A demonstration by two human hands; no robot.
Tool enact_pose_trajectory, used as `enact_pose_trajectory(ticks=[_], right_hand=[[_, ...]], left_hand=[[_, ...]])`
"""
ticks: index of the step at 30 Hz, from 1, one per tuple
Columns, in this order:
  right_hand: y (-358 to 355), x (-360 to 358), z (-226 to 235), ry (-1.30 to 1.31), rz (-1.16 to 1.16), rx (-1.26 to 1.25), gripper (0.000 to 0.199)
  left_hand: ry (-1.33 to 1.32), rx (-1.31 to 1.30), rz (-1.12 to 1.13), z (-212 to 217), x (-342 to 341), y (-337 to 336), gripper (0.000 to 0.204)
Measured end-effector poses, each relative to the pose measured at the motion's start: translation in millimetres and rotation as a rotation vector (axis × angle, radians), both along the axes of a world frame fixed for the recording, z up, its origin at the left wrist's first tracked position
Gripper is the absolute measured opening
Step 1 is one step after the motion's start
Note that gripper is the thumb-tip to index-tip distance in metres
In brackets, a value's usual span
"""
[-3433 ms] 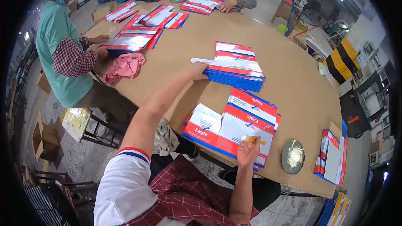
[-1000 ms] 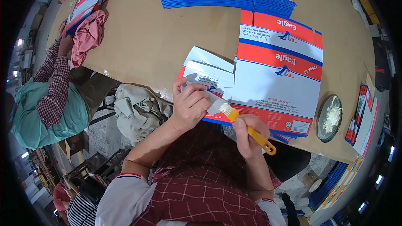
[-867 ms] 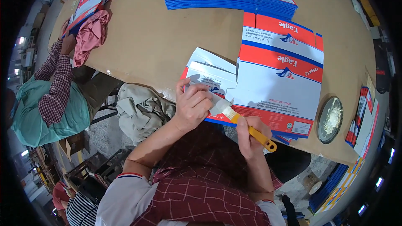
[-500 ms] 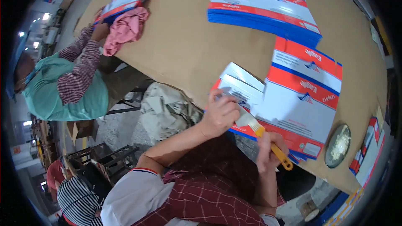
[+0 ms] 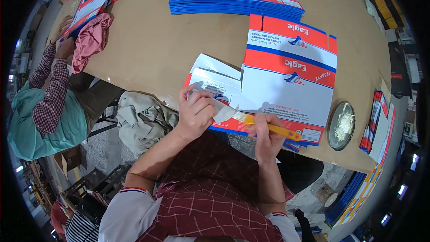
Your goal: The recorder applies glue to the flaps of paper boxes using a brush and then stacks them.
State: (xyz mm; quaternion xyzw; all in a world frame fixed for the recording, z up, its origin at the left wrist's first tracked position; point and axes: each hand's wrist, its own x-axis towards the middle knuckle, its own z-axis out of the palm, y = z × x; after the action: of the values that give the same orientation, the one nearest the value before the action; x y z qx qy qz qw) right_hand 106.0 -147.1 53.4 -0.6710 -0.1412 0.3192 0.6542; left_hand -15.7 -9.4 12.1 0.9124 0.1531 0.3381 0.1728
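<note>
A flat printed carton [image 5: 286,92], white, red and blue, lies at the table's front edge, its left part folded over. My left hand [image 5: 197,111] grips the greyish-white flap [image 5: 225,112] at the carton's near left side, fingers curled and thumb along it. My right hand [image 5: 267,136] is closed round the yellow handle of a flat brush [image 5: 277,131]. The brush lies almost level, bristles pointing left against the flap's right end. White paste shows near the bristles. Just right of the carton sits a dark round dish [image 5: 333,138] of white paste [image 5: 345,124].
A stack of flat cartons [image 5: 237,6] lies behind. More cartons [image 5: 378,127] rest at the right. At the far left a co-worker in a green garment [image 5: 49,127] handles cartons [image 5: 92,2] beside a pink cloth [image 5: 92,40]. A grey-beige cloth [image 5: 141,118] hangs below the table edge.
My view has shifted, so the table and cartons sit farther left in it. The brush has swung from a steep slant to nearly level, its bristles still near the flap. My left hand keeps its grip.
</note>
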Motion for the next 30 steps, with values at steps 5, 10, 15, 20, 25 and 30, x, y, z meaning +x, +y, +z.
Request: enact_pose_trajectory(ticks=[5, 10, 15, 20, 25, 30], right_hand=[[-1, 7, 4, -0.024, 0.143, -0.085, 0.012], [0, 19, -5, 0.076, 0.025, 0.122, 0.02], [3, 18, -5, -0.005, 0.109, 0.081, 0.03], [8, 14, -4, -0.155, 0.125, -0.067, 0.04], [4, 22, -3, -0.114, 0.159, -0.025, 0.029], [10, 20, -4, -0.166, 0.059, 0.035, 0.031]], left_hand=[[0.001, -0.002, 0.002, 1, 0, -2, 0.018], [-0.004, -0.004, 0.005, 1, 0, -2, 0.018], [-0.01, -0.002, -0.006, 1, 0, -1, 0.018], [-0.01, -0.004, -0.003, -1, 0, -1, 0.018], [-0.017, -0.009, -0.004, 1, 1, -1, 0.019], [-0.02, -0.008, -0.006, 1, 2, -1, 0.019]])
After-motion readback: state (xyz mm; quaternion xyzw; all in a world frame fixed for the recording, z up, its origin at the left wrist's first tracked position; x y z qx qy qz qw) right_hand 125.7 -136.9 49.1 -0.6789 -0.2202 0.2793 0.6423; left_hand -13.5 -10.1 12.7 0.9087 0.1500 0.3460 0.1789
